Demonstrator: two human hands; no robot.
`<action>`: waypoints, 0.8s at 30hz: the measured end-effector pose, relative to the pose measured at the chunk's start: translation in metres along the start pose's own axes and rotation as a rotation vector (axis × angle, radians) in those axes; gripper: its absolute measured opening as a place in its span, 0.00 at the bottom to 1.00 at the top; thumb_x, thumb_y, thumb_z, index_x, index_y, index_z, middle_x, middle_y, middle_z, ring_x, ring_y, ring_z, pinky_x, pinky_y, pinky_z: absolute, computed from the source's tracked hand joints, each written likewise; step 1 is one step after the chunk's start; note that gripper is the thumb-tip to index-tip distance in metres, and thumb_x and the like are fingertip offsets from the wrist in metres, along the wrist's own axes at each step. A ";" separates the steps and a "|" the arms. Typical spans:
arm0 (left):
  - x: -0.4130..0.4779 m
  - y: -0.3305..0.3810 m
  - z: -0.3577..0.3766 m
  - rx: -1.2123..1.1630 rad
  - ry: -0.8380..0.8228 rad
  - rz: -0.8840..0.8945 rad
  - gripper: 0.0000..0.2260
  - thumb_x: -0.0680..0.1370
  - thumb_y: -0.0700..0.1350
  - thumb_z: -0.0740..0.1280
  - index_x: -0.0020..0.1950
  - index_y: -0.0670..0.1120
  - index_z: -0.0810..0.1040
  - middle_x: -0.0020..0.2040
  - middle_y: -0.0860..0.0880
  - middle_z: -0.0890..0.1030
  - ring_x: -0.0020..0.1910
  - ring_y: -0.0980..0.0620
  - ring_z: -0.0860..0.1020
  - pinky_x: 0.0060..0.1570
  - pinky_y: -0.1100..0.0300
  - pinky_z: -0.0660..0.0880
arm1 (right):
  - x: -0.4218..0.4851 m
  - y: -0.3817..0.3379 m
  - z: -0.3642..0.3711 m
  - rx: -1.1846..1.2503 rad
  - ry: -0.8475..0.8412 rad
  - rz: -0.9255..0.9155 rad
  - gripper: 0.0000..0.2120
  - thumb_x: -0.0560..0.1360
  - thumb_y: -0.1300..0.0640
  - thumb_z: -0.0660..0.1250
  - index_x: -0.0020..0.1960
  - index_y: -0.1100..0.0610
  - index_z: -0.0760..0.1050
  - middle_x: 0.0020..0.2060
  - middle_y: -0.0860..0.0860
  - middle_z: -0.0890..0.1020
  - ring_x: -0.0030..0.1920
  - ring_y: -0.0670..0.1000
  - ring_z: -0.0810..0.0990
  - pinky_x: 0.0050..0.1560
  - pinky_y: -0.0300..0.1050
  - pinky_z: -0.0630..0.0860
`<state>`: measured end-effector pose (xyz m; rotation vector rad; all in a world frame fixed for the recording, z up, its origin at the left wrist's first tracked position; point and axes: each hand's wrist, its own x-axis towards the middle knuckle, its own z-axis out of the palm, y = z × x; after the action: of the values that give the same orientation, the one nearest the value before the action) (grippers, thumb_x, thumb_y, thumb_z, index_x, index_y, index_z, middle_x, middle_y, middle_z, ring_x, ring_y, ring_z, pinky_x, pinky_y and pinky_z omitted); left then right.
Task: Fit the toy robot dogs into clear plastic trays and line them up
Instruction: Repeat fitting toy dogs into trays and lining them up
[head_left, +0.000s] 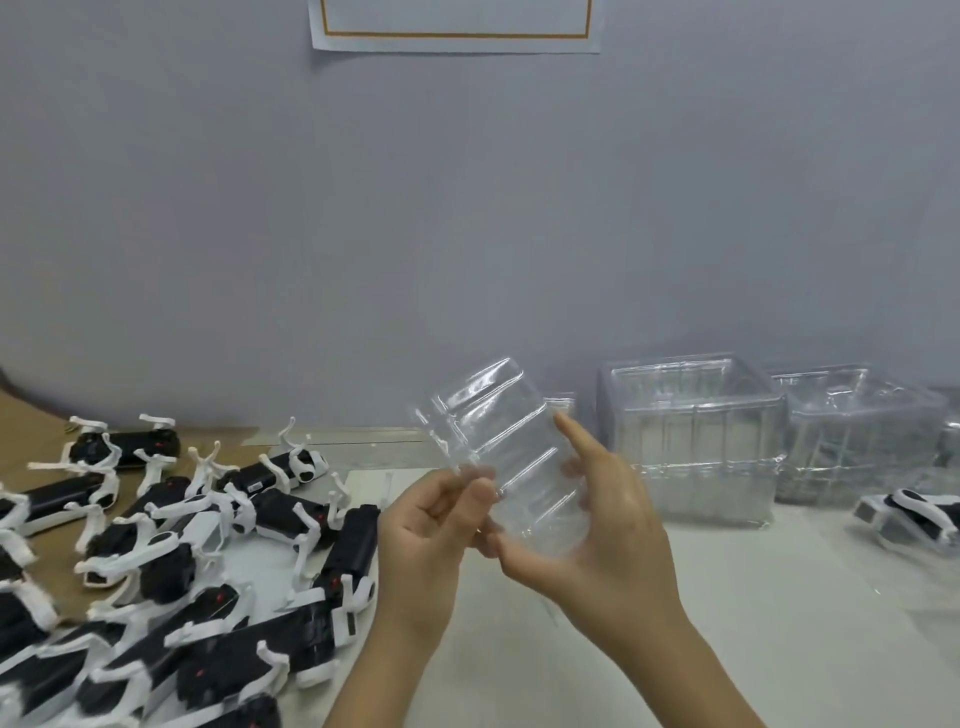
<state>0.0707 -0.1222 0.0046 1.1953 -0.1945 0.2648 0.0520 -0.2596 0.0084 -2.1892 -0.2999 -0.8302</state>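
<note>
Both hands hold one clear plastic tray (501, 431) up in the air at the middle of the view, tilted. My left hand (431, 525) pinches the tray's lower left edge between thumb and fingers. My right hand (602, 525) cups the tray from the right and behind, fingers curled round it, forefinger pointing up. Several black-and-white toy robot dogs (171, 561) lie in a loose heap on the table at the left. One more robot dog (914, 517) lies in a tray at the far right edge.
Two tall stacks of clear trays (691, 441) (852, 431) stand against the grey wall at the back right. The white table top (779, 597) stretches under my hands; brown cardboard (31, 421) lies under the dogs at the far left. A paper sheet (457, 26) hangs on the wall.
</note>
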 end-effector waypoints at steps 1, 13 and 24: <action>-0.001 0.003 0.001 0.034 0.002 -0.006 0.10 0.64 0.52 0.78 0.40 0.48 0.86 0.37 0.44 0.84 0.28 0.50 0.79 0.29 0.62 0.76 | -0.002 -0.001 0.001 -0.007 -0.006 -0.003 0.46 0.58 0.38 0.75 0.71 0.36 0.57 0.52 0.43 0.75 0.53 0.44 0.73 0.53 0.43 0.74; 0.003 0.023 -0.005 -0.050 -0.143 -0.079 0.11 0.67 0.52 0.78 0.43 0.48 0.87 0.37 0.43 0.84 0.28 0.51 0.80 0.30 0.61 0.76 | 0.005 0.000 -0.011 0.670 0.065 0.258 0.20 0.66 0.45 0.72 0.56 0.30 0.75 0.38 0.46 0.79 0.28 0.50 0.78 0.32 0.38 0.77; -0.001 0.029 0.001 0.048 -0.080 0.008 0.08 0.68 0.51 0.70 0.41 0.50 0.87 0.37 0.44 0.84 0.28 0.52 0.79 0.21 0.64 0.71 | 0.006 -0.001 -0.017 0.732 0.216 0.240 0.21 0.67 0.50 0.72 0.56 0.32 0.74 0.37 0.47 0.81 0.26 0.51 0.80 0.32 0.36 0.77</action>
<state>0.0609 -0.1133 0.0309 1.2544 -0.2635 0.2296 0.0483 -0.2715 0.0213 -1.4081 -0.1858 -0.6742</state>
